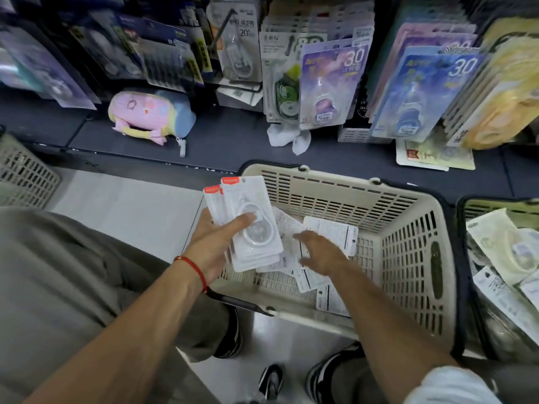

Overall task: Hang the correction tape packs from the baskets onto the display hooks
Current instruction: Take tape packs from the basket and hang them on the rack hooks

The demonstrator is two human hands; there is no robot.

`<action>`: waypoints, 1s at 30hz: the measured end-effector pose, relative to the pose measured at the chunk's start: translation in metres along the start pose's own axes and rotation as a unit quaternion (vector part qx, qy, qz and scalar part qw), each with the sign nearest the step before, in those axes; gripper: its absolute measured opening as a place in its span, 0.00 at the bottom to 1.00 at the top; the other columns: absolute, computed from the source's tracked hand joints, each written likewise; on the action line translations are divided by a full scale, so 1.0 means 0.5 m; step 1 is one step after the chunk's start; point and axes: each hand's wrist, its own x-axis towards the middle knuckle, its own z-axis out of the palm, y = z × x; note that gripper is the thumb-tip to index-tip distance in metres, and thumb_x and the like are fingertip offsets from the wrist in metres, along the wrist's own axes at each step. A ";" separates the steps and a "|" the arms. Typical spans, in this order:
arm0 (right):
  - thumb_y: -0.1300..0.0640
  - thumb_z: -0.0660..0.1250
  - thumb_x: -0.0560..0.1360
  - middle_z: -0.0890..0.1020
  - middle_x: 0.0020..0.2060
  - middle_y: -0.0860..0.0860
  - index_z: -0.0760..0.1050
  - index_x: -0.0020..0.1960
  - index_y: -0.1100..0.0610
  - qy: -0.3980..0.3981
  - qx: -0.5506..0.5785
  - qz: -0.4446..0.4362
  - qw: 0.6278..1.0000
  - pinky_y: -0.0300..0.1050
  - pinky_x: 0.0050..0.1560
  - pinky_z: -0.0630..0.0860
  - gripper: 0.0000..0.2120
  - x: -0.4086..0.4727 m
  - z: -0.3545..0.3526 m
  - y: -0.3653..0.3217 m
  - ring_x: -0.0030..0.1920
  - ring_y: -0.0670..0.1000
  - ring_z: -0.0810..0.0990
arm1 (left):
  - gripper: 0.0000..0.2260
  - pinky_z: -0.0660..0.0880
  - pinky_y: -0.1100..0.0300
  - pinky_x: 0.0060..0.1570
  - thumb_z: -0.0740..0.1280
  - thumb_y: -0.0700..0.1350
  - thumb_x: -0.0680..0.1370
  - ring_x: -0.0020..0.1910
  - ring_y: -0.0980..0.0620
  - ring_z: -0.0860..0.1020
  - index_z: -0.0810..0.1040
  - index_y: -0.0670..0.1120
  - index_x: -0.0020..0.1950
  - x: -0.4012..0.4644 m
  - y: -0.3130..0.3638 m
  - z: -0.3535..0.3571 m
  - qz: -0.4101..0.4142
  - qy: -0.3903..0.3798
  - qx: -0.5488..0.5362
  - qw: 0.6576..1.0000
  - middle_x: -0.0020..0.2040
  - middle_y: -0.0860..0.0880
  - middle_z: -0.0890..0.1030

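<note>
Left hand (217, 239) clasped a stack of correction tape packs (248, 225) above the beige basket (408, 258); right hand (319, 252), grip released, hovered over loose packs (329, 231) inside.

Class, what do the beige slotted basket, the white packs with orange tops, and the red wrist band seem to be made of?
Beige slotted basket: likely rigid moulded plastic, matte, judging by its even slotted walls. White packs with orange tops in the left hand: probably card under a glossy clear plastic blister, which catches light. Red wrist band: apparently thin cord or string.
</note>
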 end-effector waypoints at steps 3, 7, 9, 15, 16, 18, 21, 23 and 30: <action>0.59 0.76 0.77 0.44 0.86 0.52 0.43 0.86 0.48 -0.056 -0.157 -0.040 0.985 0.59 0.81 0.58 0.51 0.008 0.064 0.019 0.85 0.58 0.48 | 0.31 0.81 0.36 0.59 0.81 0.44 0.72 0.60 0.40 0.85 0.75 0.47 0.72 -0.002 0.002 -0.019 -0.002 -0.010 -0.002 1.000 0.63 0.43 0.85; 0.67 0.70 0.77 0.62 0.82 0.56 0.56 0.85 0.51 0.013 -0.211 -0.088 0.973 0.58 0.76 0.65 0.41 0.015 0.051 0.017 0.78 0.60 0.65 | 0.34 0.83 0.37 0.56 0.83 0.47 0.67 0.57 0.43 0.86 0.75 0.50 0.70 -0.005 0.002 -0.024 0.000 0.002 0.004 1.000 0.61 0.46 0.86; 0.65 0.63 0.83 0.75 0.71 0.59 0.69 0.79 0.52 0.041 -0.118 -0.064 0.990 0.54 0.68 0.74 0.25 0.002 0.022 0.019 0.69 0.62 0.76 | 0.32 0.85 0.44 0.49 0.83 0.46 0.67 0.54 0.46 0.87 0.74 0.52 0.68 -0.003 0.007 -0.021 0.012 0.007 0.010 1.000 0.57 0.50 0.87; 0.55 0.71 0.82 0.84 0.42 0.49 0.81 0.46 0.55 0.218 0.289 0.002 0.932 0.36 0.44 0.73 0.07 -0.101 -0.182 0.023 0.44 0.47 0.81 | 0.35 0.85 0.49 0.43 0.86 0.47 0.61 0.52 0.49 0.88 0.76 0.55 0.65 -0.004 0.032 0.015 0.054 -0.019 0.024 0.998 0.54 0.53 0.88; 0.56 0.72 0.82 0.84 0.41 0.48 0.82 0.45 0.56 0.229 0.312 -0.013 0.922 0.33 0.43 0.72 0.07 -0.127 -0.231 0.023 0.42 0.45 0.80 | 0.37 0.85 0.49 0.43 0.88 0.46 0.60 0.52 0.48 0.88 0.76 0.54 0.65 -0.006 0.037 0.025 0.061 -0.029 0.026 0.997 0.54 0.52 0.88; 0.59 0.72 0.81 0.82 0.38 0.47 0.82 0.46 0.60 0.248 0.341 -0.048 0.905 0.32 0.43 0.72 0.06 -0.188 -0.331 0.020 0.39 0.43 0.78 | 0.39 0.85 0.46 0.48 0.88 0.48 0.58 0.54 0.46 0.87 0.77 0.52 0.66 -0.008 0.049 0.043 0.075 -0.048 0.040 0.995 0.56 0.49 0.88; 0.60 0.71 0.81 0.81 0.33 0.42 0.82 0.44 0.61 0.248 0.366 -0.115 0.889 0.30 0.38 0.71 0.08 -0.283 -0.460 -0.012 0.34 0.38 0.75 | 0.36 0.84 0.46 0.52 0.86 0.49 0.61 0.58 0.44 0.86 0.77 0.51 0.67 -0.013 0.080 0.081 0.093 -0.114 0.056 0.988 0.59 0.47 0.87; 0.56 0.72 0.80 0.81 0.33 0.43 0.83 0.41 0.57 0.244 0.361 -0.141 0.889 0.31 0.37 0.71 0.09 -0.326 -0.518 -0.049 0.34 0.40 0.75 | 0.35 0.84 0.48 0.51 0.85 0.50 0.64 0.59 0.43 0.86 0.77 0.50 0.68 -0.022 0.109 0.115 0.092 -0.170 0.058 0.979 0.61 0.46 0.86; 0.50 0.78 0.76 0.84 0.34 0.40 0.84 0.40 0.48 0.392 0.256 -0.107 0.877 0.32 0.38 0.71 0.07 -0.339 -0.586 -0.134 0.35 0.37 0.79 | 0.26 0.84 0.45 0.54 0.77 0.47 0.74 0.61 0.41 0.85 0.76 0.50 0.72 -0.070 0.229 0.230 0.098 -0.327 0.054 0.938 0.64 0.42 0.85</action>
